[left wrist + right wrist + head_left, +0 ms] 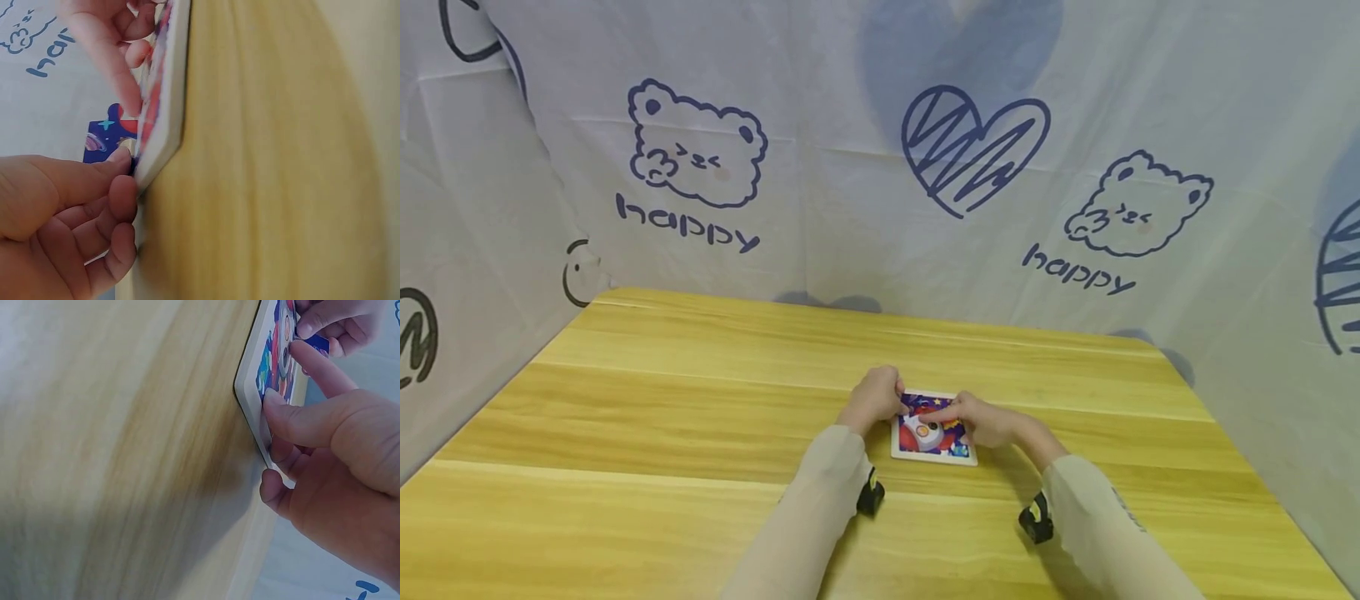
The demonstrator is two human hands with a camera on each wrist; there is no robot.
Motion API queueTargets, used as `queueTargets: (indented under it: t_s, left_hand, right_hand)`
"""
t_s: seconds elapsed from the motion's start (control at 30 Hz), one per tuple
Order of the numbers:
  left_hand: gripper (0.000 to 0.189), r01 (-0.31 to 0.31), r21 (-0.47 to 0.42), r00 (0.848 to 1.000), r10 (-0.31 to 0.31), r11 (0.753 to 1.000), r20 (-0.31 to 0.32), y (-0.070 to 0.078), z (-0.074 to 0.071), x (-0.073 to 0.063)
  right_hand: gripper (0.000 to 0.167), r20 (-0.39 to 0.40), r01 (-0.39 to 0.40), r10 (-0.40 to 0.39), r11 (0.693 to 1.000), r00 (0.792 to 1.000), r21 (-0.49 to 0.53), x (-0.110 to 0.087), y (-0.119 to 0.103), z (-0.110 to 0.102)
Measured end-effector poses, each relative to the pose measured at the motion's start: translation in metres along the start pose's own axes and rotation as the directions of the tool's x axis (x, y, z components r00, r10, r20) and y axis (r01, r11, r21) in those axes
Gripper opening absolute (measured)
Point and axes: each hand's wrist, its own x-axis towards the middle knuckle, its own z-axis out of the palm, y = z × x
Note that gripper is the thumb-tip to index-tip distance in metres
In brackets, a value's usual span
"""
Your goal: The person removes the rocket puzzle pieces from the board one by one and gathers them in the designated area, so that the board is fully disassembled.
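A small square jigsaw puzzle with a white border and a colourful cartoon picture lies flat on the table. At its far left corner, my left hand pinches a dark blue puzzle piece between thumb and index finger. That piece carries a planet and a star and stands tilted up from the board in the left wrist view. My right hand grips the puzzle's right edge, thumb on top and other fingers curled against the side. Its index finger stretches across the picture and touches it near the piece.
The wooden table extends around the puzzle on all sides. A white cloth printed with bears and hearts hangs behind and beside it. Black wrist cameras sit at both sleeves, such as the right camera.
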Motion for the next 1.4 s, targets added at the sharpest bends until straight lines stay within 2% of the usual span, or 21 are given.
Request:
queueTargets:
  t_s: [0.13, 0.3, 0.47, 0.63, 0.67, 0.77, 0.83, 0.9, 0.97, 1.13, 1.4]
  left_hand:
    - [0.016, -0.020, -0.011, 1.000, 0.020, 1.000, 0.022, 0.000, 0.000, 0.000]
    - [0.014, -0.022, -0.057, 0.999, 0.024, 0.998, 0.032, -0.002, 0.000, 0.001]
    - [0.015, -0.027, -0.103, 1.000, 0.028, 0.994, 0.013, -0.005, -0.001, 0.002]
    - [0.013, -0.047, -0.132, 0.999, 0.045, 0.990, -0.021, -0.008, -0.003, 0.001]
    - [0.012, -0.049, -0.152, 0.999, 0.046, 0.987, -0.025, -0.008, -0.004, 0.001]
    - [0.010, -0.057, -0.201, 0.998, 0.050, 0.978, -0.037, -0.009, -0.005, 0.001]
    - [0.010, -0.058, -0.231, 0.998, 0.050, 0.971, -0.043, -0.010, -0.006, 0.001]
    - [0.010, -0.054, -0.255, 0.998, 0.044, 0.965, -0.045, -0.011, -0.006, 0.002]
    - [0.010, -0.040, -0.286, 0.999, 0.029, 0.958, -0.044, -0.012, -0.006, 0.002]
    - [0.014, -0.024, -0.335, 0.998, 0.005, 0.942, -0.057, -0.016, -0.009, 0.002]
    - [0.016, -0.044, -0.371, 0.997, 0.018, 0.928, -0.073, -0.025, -0.016, 0.002]
  right_hand:
    - [0.066, 0.026, -0.069, 0.070, 0.997, 0.997, -0.018, -0.001, -0.002, 0.000]
    - [0.065, 0.038, -0.087, 0.089, 0.995, 0.995, -0.047, 0.000, -0.003, 0.000]
    - [0.066, 0.050, -0.098, 0.101, 0.994, 0.994, -0.052, 0.000, -0.005, -0.001]
    - [0.068, 0.034, -0.062, 0.064, 0.997, 0.997, -0.051, 0.000, -0.005, 0.000]
    - [0.067, 0.014, -0.029, 0.030, 0.999, 0.999, -0.046, 0.001, -0.004, 0.000]
    - [0.062, -0.035, -0.024, 0.022, 0.999, 0.999, -0.044, -0.001, -0.002, 0.000]
    - [0.060, -0.064, -0.065, 0.062, 0.997, 0.996, -0.041, -0.001, -0.001, 0.000]
    - [0.061, -0.073, -0.157, 0.155, 0.987, 0.985, -0.027, -0.003, -0.001, -0.001]
    - [0.063, -0.081, -0.203, 0.201, 0.979, 0.976, -0.008, -0.003, 0.000, 0.000]
    - [0.064, -0.109, -0.245, 0.245, 0.969, 0.963, 0.015, -0.004, 0.004, 0.000]
    - [0.059, -0.095, -0.310, 0.316, 0.948, 0.944, 0.068, -0.006, 0.009, 0.001]
